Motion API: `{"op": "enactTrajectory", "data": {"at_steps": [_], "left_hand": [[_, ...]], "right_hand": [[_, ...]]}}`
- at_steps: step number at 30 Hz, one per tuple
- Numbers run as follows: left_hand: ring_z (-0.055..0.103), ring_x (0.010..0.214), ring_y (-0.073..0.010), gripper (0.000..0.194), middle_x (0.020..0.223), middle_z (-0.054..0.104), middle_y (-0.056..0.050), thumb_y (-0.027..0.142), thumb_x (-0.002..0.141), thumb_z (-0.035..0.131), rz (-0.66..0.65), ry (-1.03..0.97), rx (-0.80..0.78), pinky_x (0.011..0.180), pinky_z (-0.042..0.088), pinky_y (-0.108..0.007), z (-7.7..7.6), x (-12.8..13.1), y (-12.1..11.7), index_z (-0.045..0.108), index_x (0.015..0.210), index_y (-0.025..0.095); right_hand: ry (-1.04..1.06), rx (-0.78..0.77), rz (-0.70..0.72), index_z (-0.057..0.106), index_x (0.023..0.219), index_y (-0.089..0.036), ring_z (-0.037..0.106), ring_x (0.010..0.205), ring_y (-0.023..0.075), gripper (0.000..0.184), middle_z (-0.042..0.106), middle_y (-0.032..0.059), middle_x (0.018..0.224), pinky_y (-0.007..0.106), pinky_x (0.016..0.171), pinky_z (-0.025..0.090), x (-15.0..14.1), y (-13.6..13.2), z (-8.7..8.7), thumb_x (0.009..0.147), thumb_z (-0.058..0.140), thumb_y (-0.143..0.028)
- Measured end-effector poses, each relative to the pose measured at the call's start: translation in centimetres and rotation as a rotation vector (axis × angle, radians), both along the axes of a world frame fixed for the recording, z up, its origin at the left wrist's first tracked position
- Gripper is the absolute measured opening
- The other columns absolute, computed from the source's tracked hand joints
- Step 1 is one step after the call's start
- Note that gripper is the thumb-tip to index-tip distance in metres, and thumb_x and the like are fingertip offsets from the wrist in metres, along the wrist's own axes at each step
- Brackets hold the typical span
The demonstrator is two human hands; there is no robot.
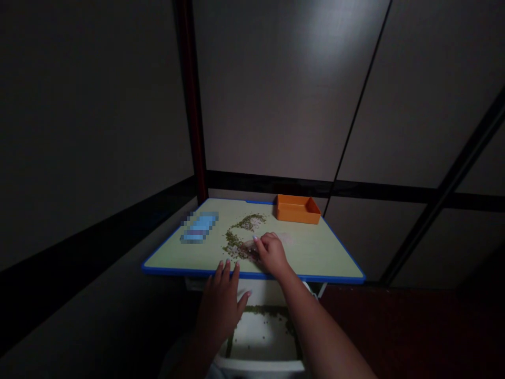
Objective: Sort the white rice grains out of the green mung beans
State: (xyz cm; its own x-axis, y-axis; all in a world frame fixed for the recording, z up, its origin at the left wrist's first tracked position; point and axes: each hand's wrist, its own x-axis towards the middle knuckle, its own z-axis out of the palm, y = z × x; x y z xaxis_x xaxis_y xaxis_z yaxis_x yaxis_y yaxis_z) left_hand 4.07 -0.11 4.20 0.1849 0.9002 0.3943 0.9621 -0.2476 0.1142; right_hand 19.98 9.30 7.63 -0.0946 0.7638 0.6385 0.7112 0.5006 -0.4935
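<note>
A pale green table (315,252) with a blue rim stands in a dim corner. A curved heap of small green grains (239,237) lies on its middle. My right hand (270,253) rests on the near end of the heap, fingers curled over the grains and something pale that I cannot make out. My left hand (223,302) sits just under the table's near edge, fingers stretched out and touching the rim. Below it a white tray (260,337) holds more green grains along its sides.
An orange box (296,209) stands at the table's far edge. A blurred blue object (199,227) lies at the far left of the table. Dark wall panels close in on the left and behind, with a red post (193,105) in the corner.
</note>
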Motion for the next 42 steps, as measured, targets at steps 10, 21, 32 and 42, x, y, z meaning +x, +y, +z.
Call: {"op": "enactTrajectory", "data": {"at_steps": [10,21,32,42], "left_hand": [[0.04,0.131,-0.0301,0.052,0.137,0.049,-0.015,0.044,0.084,0.038,-0.014,0.069,0.073,0.101,0.037,-0.049,-0.2,-0.4,0.1,0.048,0.128,0.018],[0.046,0.125,-0.0308,0.051,0.13,0.055,-0.017,0.044,0.083,0.041,-0.058,0.1,0.172,0.097,0.041,-0.048,-1.0,-0.8,0.6,0.051,0.124,0.017],[0.031,0.135,-0.0366,0.065,0.143,0.038,-0.021,0.048,0.078,0.044,-0.016,0.18,0.07,0.099,0.036,-0.055,-0.7,-0.3,0.4,0.039,0.134,0.016],[0.023,0.138,-0.0364,0.07,0.148,0.027,-0.025,0.047,0.079,0.042,-0.012,0.144,0.056,0.099,0.035,-0.055,-1.4,-0.1,-0.2,0.03,0.138,0.013]], "right_hand": [[-0.052,-0.009,-0.048,0.052,0.055,-0.018,0.048,0.071,0.0138,0.041,0.054,0.0021,0.063,0.024,0.069,0.033,0.0,-0.2,0.4,0.092,0.043,-0.034],[-0.194,-0.357,-0.601,0.071,0.078,-0.015,0.053,0.093,0.0241,0.047,0.067,0.0134,0.091,0.032,0.071,0.033,6.6,0.0,1.6,0.093,0.037,-0.045],[-0.187,-0.378,-0.537,0.072,0.085,-0.016,0.053,0.097,0.0243,0.047,0.067,0.0148,0.095,0.033,0.077,0.035,6.6,0.1,1.6,0.093,0.035,-0.046],[-0.118,-0.352,-0.411,0.068,0.077,-0.016,0.051,0.095,0.0222,0.034,0.067,0.0127,0.093,0.032,0.076,0.032,7.6,0.4,0.9,0.093,0.043,-0.035]]}}
